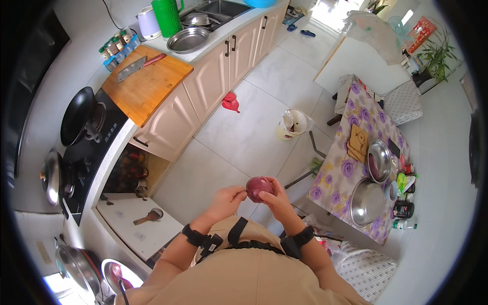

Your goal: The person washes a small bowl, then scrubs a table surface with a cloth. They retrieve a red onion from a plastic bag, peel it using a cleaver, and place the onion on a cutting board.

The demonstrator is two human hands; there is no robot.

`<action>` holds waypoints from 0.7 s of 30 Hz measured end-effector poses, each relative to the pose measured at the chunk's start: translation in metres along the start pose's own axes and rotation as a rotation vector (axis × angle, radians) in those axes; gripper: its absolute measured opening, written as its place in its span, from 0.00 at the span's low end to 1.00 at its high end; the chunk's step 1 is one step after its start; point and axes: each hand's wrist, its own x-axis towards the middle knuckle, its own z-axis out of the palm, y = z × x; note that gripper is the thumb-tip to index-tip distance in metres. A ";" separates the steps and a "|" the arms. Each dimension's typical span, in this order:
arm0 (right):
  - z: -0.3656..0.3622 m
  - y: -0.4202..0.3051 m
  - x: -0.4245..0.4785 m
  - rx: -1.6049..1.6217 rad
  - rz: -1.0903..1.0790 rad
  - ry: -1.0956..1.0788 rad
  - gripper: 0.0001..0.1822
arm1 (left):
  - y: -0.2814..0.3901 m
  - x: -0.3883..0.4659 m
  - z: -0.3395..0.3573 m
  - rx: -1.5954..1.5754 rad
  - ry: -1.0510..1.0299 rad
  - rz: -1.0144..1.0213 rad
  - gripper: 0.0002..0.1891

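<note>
A whole red onion (258, 189) with smooth purple skin is held in front of my waist, above the tiled floor. My right hand (277, 201) wraps around its right side, with the thumb across the front. On the other side, the fingertips of my left hand (228, 201) are pinched together at the onion's left end. Whether a bit of skin is between those fingertips is too small to tell. Off to the left, a cleaver (132, 69) with a reddish handle lies on a wooden cutting board (152, 89) at the counter corner.
A lined waste bin (286, 132) stands on the floor ahead. To the right is a table with a floral cloth (335, 197), bearing steel bowls (366, 202). A black wok (78, 116) sits on the stove at left. A cabinet door (133, 225) hangs open below.
</note>
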 end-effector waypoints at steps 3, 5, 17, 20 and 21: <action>0.022 -0.017 0.032 0.034 0.028 -0.021 0.35 | -0.002 0.021 -0.032 -0.082 -0.006 -0.010 0.06; 0.035 -0.027 0.048 0.078 0.076 -0.035 0.35 | -0.010 0.033 -0.048 -0.108 0.004 0.010 0.06; 0.035 -0.083 0.156 0.212 0.129 -0.244 0.33 | 0.000 0.119 -0.091 -0.480 0.027 -0.074 0.08; 0.024 -0.108 0.189 0.230 0.123 -0.347 0.33 | 0.006 0.152 -0.094 -0.481 0.058 -0.075 0.09; 0.020 -0.115 0.203 0.242 0.118 -0.376 0.33 | 0.011 0.165 -0.095 -0.495 0.075 -0.084 0.09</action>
